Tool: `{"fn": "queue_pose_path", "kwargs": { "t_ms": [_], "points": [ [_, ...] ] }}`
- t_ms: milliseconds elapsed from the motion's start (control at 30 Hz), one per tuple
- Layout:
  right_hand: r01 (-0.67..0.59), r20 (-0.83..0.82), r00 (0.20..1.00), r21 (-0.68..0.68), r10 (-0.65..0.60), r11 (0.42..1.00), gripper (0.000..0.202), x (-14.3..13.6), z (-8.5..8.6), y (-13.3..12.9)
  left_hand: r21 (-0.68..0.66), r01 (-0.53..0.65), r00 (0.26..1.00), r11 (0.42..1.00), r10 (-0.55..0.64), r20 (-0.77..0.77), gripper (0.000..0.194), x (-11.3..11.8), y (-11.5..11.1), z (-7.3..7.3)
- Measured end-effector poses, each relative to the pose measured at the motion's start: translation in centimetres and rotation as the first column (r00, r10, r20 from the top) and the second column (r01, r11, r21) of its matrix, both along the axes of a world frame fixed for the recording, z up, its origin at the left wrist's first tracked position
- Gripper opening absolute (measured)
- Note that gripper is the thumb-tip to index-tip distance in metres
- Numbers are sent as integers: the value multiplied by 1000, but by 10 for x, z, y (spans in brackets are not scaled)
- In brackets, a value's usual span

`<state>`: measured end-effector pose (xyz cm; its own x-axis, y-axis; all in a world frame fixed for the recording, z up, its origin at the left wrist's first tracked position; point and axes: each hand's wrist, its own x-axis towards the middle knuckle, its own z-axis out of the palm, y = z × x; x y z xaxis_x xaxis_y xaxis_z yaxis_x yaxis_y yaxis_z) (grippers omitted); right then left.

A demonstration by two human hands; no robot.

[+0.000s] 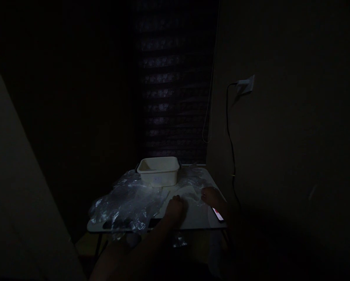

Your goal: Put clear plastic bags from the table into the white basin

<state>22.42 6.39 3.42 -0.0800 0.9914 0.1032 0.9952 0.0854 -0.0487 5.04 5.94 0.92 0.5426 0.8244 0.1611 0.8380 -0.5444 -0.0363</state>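
Note:
My left hand [175, 207] is over the middle of the white table [192, 221], its fingers curled. My right hand [211, 196] is curled too, close to the table's right edge. Between the hands lies a pale, thin, sheet-like piece [189, 192], with clear plastic around it. Darkness hides what either hand pinches. Just behind the hands stands a white rectangular tub [160, 177] with dark handles at its ends.
Crumpled clear plastic [128, 205] covers the table's left side and hangs over the front edge. A lit phone [217, 214] lies at the right edge, partly under my right arm. A plugged-in black cord [231, 144] runs down the right wall. Dark window blinds [169, 97] hang behind.

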Motion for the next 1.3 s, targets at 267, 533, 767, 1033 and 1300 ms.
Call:
{"fn": "queue_pose_path", "kwargs": {
  "t_ms": [267,533,767,1033,1300],
  "points": [
    [-84,116,990,27,80,996,18,-31,-11,5,-154,-182,967,971,205,150,24,-10,33,-7],
    [42,26,999,76,-44,996,22,-27,-4,13,-181,-214,959,960,241,146,23,4,36,-6],
    [166,-449,876,-62,-176,984,22,-27,-9,21,-187,-242,939,952,279,200,26,10,35,-5],
    [255,-533,808,-69,-251,965,18,-18,-10,21,-194,-234,920,953,282,273,26,-6,36,1],
    [266,-685,690,-60,-233,962,20,-12,-8,24,-151,-314,903,937,344,256,21,-11,28,9]
  ]
}}
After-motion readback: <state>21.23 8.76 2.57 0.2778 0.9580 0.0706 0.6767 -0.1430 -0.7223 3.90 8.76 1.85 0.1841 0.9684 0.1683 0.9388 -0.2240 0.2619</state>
